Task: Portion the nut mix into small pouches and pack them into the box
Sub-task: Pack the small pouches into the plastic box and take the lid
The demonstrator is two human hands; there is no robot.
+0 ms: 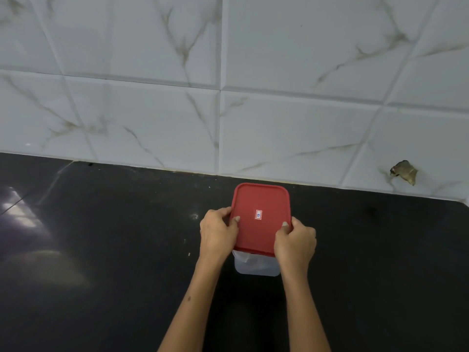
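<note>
- on the dark surface (101,250), near the tiled wall (228,72), stands the clear box (256,266) with its red lid (261,219) on.
- left hand (218,233) grips the lid's left edge, fingers curled.
- right hand (295,243) grips its right edge likewise.

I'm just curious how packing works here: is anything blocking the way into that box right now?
Yes. The red lid sits on top of the clear box, covering its opening. The left hand and right hand grip the lid's side edges. No pouches or nuts are visible on the black counter.
</note>
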